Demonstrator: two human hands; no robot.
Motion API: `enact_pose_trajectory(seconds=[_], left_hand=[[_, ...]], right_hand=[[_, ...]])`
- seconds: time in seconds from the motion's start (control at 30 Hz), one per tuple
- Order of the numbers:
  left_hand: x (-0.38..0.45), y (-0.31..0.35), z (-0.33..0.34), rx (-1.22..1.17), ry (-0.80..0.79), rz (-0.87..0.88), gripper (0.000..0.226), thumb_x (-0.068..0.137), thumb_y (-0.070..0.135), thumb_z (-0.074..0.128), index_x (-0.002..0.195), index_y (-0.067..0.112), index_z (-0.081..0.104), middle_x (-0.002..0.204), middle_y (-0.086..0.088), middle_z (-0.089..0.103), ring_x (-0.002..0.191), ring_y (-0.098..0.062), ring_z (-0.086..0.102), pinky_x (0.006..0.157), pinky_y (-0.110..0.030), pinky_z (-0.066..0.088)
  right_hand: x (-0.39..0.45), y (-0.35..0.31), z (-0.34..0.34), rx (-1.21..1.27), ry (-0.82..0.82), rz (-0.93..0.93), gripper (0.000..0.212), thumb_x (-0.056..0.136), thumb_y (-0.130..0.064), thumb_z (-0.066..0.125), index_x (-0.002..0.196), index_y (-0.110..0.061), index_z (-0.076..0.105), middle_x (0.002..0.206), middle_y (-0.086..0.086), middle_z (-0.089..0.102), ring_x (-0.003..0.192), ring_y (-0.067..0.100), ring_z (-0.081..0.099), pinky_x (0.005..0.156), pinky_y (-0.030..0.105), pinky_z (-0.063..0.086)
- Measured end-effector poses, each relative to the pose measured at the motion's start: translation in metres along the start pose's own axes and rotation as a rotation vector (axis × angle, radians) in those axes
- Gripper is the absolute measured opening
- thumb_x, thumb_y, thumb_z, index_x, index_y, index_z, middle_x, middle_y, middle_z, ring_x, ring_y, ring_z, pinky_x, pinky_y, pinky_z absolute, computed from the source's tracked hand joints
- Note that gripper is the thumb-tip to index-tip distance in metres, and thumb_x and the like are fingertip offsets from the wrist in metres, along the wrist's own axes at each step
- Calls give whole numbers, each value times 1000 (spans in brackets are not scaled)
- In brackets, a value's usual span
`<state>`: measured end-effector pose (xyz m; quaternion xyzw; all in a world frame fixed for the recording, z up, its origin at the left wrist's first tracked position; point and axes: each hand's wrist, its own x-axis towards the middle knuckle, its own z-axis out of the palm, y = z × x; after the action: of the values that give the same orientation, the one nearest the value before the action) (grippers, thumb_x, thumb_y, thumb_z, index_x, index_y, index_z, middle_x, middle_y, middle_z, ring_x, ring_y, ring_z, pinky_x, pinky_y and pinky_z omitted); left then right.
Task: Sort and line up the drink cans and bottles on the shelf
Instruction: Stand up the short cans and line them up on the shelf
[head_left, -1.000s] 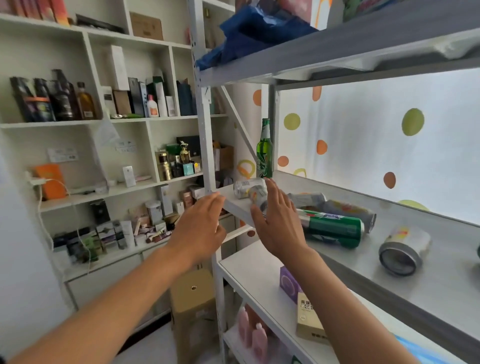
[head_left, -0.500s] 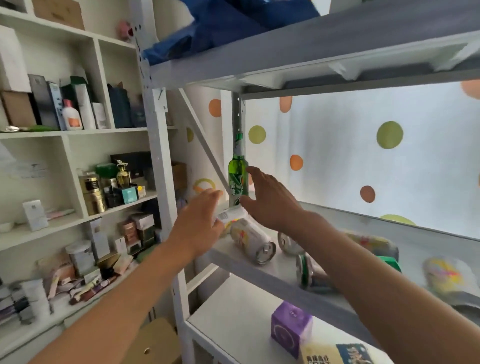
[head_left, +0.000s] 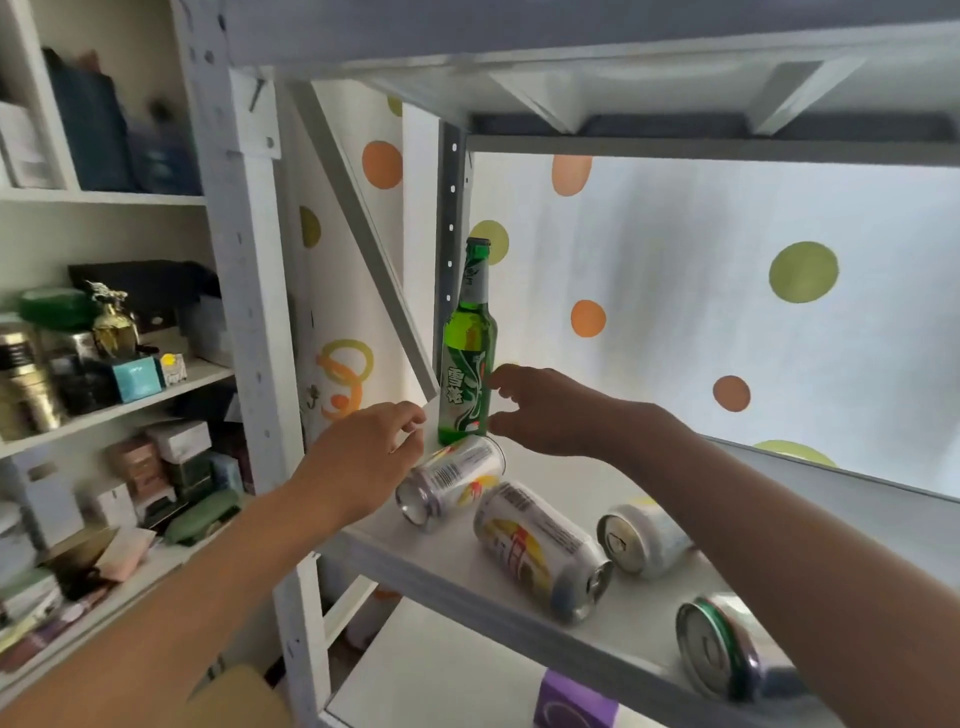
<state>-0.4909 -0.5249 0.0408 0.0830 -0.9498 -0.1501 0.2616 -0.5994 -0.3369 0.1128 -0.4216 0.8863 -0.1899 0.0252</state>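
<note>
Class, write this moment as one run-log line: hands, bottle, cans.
left hand: open, at nearest lying can | right hand: open, reaching green bottle, upright | other cans: lying on shelf

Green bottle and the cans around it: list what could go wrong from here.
1. The right hand has its fingers spread at the upright bottle, not yet closed round it; a nudge could topple the bottle onto the can lying at its base.
2. The cans lie on their sides. The middle can points toward the shelf front edge and may roll off if bumped.
3. The left hand hovers by the nearest can and might push it over the edge.
</note>
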Motion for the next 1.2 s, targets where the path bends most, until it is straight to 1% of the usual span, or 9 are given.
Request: enact_pose_trajectory(seconds=[0.17,0.27,0.43,0.5,0.57,0.63,0.9,1.03,1.2], left_hand=[[-1,18,-3,-35,9,59,30,101,40,42,95,22,65,94,11,60,83,-9,58,71,-27,47],[-6,26,-3,69,-48,66,31,99,44,44,107,24,65,111,9,61,91,-10,58,75,-28,48],[-16,33,13,490,-148,64,70,84,77,36,132,27,45,122,4,56,104,-16,57,68,-30,41],[-16,33,15,467,-187,28,77,76,82,45,131,27,44,117,5,59,100,-15,59,65,-28,39],[-14,33,15,478,-181,15,78,68,81,56,125,28,47,109,6,62,94,-15,61,63,-27,39],[-10,34,14,495,-156,2,74,63,78,63,117,27,51,102,6,63,89,-16,62,61,-27,38],[-4,34,15,397,-161,-134,64,57,63,76,102,21,57,82,6,53,76,-15,54,57,-26,39],[-3,26,15,315,-107,-164,63,53,64,77,93,18,63,80,4,60,72,-14,60,53,-23,41],[-15,12,20,140,31,-232,63,56,66,74,101,22,67,86,6,67,72,-8,61,54,-20,47]], right_hand=[[3,-1,-8,-132,-17,13,33,94,-29,57,123,-15,61,127,9,62,114,27,58,97,42,50],[5,-5,-12,-185,-27,1,33,96,-30,56,123,-12,62,125,9,63,112,27,60,95,39,51],[6,-7,-8,-219,-61,-33,34,95,-31,58,122,-11,62,122,9,63,110,27,60,94,39,52],[6,-6,-8,-251,-104,-48,31,94,-32,58,116,-10,62,117,6,63,105,25,60,87,36,53],[6,-3,-9,-279,-124,-76,19,95,-35,58,99,-16,57,105,0,61,91,19,58,68,26,48],[4,0,-13,-283,-114,-91,20,95,-37,57,102,-19,61,100,0,60,86,17,55,61,21,40],[11,11,-14,-392,-144,-2,32,94,-33,60,114,-9,66,110,8,68,97,25,64,80,32,52],[14,14,-19,-376,-108,-15,32,94,-34,60,114,-10,67,110,7,68,98,24,63,82,32,51],[22,19,-20,-349,-67,-42,31,93,-34,62,114,-12,67,113,6,68,96,22,61,77,30,48]])
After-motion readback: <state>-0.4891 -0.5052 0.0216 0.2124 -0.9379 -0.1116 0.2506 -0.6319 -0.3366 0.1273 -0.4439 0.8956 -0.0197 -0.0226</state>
